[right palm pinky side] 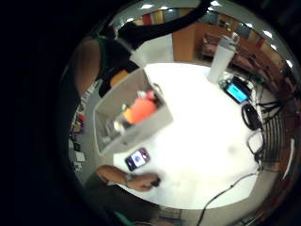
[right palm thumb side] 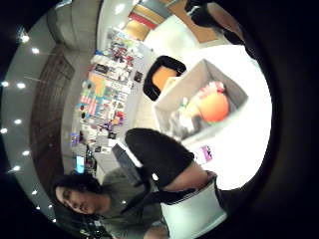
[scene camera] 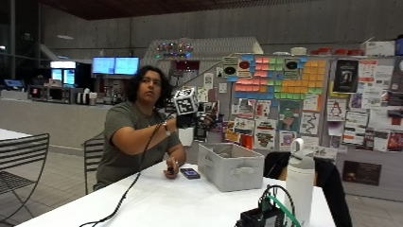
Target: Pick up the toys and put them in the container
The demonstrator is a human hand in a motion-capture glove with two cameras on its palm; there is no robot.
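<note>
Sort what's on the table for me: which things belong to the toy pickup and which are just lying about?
Job:
- grey container
- orange toy inside it, other toys beside it
- gloved right hand, raised above the table

Lying about:
- phone beside the container
- white bottle
- device with lit screen and cables
- bare hand on the table, holding something small and dark

Palm views high above container (right palm pinky side: 134,113); outside view across table (scene camera: 170,198).

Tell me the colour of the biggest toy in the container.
Orange: the big toy in the grey container; it shows best in the thumb side palm view.
</note>
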